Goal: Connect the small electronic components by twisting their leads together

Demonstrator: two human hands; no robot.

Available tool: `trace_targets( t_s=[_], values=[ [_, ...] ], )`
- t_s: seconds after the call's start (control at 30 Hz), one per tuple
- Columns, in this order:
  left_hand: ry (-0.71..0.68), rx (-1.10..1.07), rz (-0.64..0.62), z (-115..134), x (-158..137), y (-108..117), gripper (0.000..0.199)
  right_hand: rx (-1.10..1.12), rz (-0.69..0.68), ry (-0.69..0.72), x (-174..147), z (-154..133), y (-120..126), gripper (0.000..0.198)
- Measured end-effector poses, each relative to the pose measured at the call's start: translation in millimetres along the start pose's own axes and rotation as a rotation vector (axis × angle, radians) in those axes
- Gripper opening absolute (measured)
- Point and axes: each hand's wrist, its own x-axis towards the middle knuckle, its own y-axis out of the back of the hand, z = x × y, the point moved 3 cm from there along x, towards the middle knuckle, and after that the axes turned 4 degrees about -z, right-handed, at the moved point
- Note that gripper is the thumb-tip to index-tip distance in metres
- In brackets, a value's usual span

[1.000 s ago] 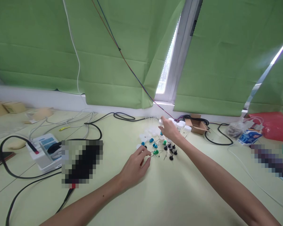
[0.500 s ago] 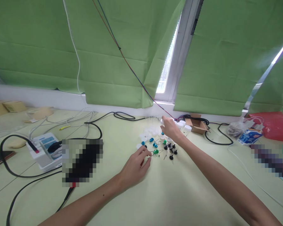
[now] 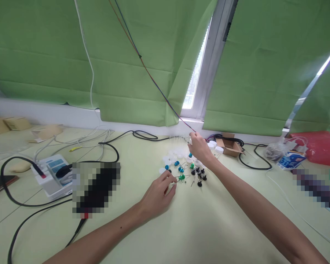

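A pale yellow-green table (image 3: pixel 198 223) runs back to a white ledge (image 3: pixel 57 113); green blinds (image 3: pixel 143 88) hang above, parted by a window (image 3: pixel 191 86) up and left of the cardboard box (image 3: pixel 233 149). White-capped jars (image 3: pixel 219 150) crowd just left of the box, and nearer, farther left of it, lie blue-headed pieces (image 3: pixel 180 169), green-headed pieces (image 3: pixel 182 177) and black-headed pieces (image 3: pixel 200 184), some with visible thin stems. The right hand (image 3: pixel 200 146) is among the jars left of the box, fingers bent (what they grasp, if anything, I cannot tell). The left hand (image 3: pixel 158 187), farther left and nearer, curls beside the green-headed pieces; whether it pinches a stem is too small to tell. Well left of the box sits a power strip (image 3: pixel 53 179); right of it, a red bag (image 3: pixel 323 146). Black cable (image 3: pixel 219 136) bundles at the box's back, near the ledge, while tabletop stretches toward the viewer between the forearms (image 3: pixel 250 200).
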Motion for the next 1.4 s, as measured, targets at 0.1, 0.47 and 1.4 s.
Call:
trace_targets(
  t_s=[0.1,0.47,1.4],
  values=[
    [0.0,-0.006,0.001,0.4,-0.1,0.1,0.015,-0.001,0.004,0.03,4.3,-1.2,-0.2,0.031],
    [-0.004,-0.015,0.008,3.0,0.1,1.4,0.015,-0.034,-0.074,0.06,21.1,-10.1,-5.6,0.022],
    [-0.007,-0.001,0.025,1.3,-0.5,-0.6,0.015,-0.005,-0.155,0.048,31.8,-9.5,-6.1,0.03]
  ],
)
